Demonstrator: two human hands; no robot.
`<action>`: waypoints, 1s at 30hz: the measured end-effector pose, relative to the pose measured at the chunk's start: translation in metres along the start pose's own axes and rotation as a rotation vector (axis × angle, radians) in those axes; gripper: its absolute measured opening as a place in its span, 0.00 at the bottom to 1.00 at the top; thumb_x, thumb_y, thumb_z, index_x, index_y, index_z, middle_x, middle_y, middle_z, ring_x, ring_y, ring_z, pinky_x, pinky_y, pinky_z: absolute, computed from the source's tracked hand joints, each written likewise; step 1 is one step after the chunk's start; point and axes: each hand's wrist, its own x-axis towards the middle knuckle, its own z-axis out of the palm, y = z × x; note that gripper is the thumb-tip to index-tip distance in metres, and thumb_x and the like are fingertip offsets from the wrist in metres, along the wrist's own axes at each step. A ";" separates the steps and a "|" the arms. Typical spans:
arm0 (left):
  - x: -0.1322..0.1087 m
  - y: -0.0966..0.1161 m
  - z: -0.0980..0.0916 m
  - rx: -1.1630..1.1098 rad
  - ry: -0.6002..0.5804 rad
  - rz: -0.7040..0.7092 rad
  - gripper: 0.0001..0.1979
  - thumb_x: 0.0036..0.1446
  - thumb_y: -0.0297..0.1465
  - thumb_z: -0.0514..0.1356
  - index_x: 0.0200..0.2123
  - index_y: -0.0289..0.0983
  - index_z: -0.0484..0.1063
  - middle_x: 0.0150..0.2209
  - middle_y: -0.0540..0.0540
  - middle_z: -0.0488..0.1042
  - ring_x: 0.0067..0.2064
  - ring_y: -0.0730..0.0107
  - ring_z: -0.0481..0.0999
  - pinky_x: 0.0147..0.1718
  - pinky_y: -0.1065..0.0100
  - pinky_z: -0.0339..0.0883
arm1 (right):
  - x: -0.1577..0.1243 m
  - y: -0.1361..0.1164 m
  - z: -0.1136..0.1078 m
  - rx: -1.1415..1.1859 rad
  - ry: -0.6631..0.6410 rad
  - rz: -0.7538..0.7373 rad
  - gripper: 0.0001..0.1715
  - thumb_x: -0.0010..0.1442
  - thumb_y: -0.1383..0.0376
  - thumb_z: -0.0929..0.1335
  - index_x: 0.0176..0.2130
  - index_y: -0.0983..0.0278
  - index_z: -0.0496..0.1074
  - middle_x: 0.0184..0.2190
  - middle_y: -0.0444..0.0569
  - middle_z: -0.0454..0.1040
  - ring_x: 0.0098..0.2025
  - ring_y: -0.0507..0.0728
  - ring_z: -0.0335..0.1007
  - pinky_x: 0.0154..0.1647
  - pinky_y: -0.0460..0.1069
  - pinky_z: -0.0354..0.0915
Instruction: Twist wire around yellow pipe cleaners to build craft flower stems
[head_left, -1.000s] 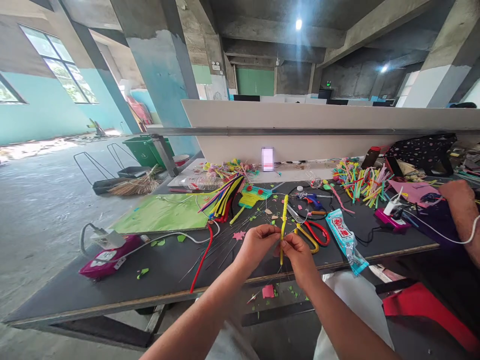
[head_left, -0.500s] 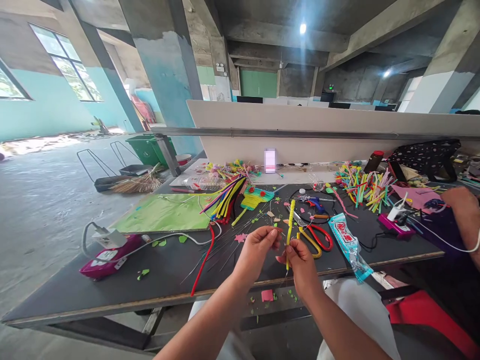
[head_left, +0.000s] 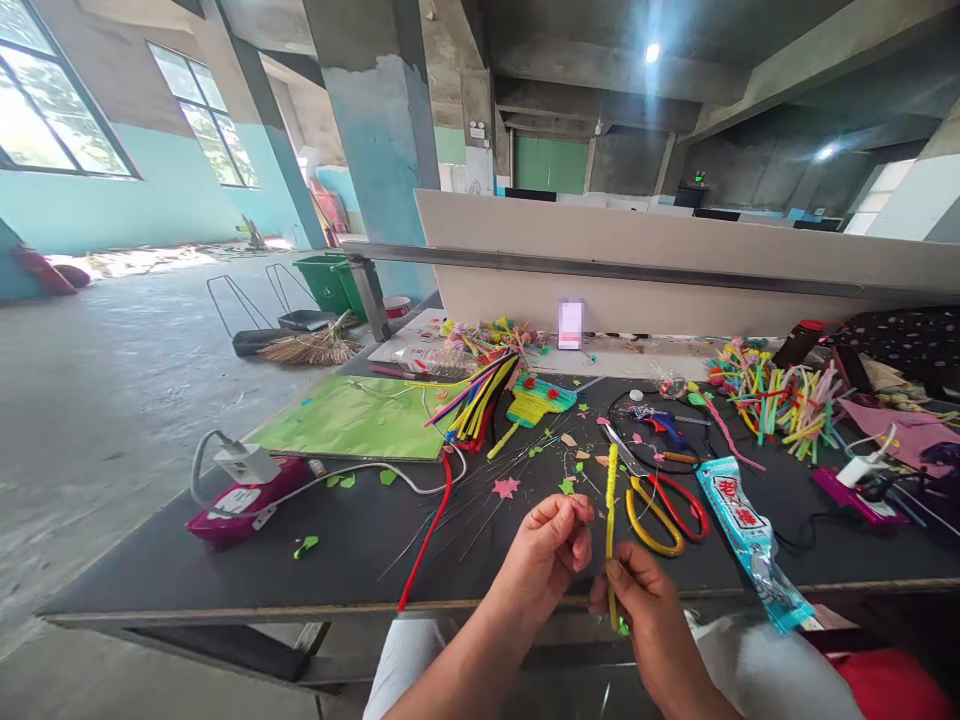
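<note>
Your right hand (head_left: pixel 651 620) pinches the yellow pipe cleaner (head_left: pixel 611 520) near its lower end, holding it upright over the near edge of the black table (head_left: pixel 225 580). It looks light, fuzzy and bendable, so grip low, close to your fingertips. Your left hand (head_left: pixel 544 555), just beside it, pinches something too fine to make out.

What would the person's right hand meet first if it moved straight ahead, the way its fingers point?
Probably the scissors on the black table, just beyond the right hand and its upright yellow pipe cleaner; depth is uncertain.
</note>
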 end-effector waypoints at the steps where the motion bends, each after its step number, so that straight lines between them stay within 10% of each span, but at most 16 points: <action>1: -0.001 -0.001 -0.003 -0.022 -0.013 0.006 0.07 0.56 0.31 0.60 0.29 0.32 0.71 0.35 0.48 0.68 0.20 0.85 0.64 0.18 0.78 0.54 | -0.001 0.000 0.000 -0.001 -0.016 0.011 0.14 0.59 0.55 0.66 0.29 0.63 0.67 0.20 0.43 0.69 0.24 0.51 0.64 0.28 0.46 0.59; 30: 0.001 -0.003 -0.014 -0.030 -0.012 0.066 0.07 0.51 0.29 0.65 0.29 0.35 0.68 0.24 0.52 0.66 0.20 0.83 0.62 0.17 0.78 0.53 | -0.006 -0.004 0.005 -0.118 0.005 -0.013 0.17 0.59 0.54 0.65 0.27 0.63 0.65 0.20 0.44 0.70 0.23 0.52 0.64 0.24 0.45 0.58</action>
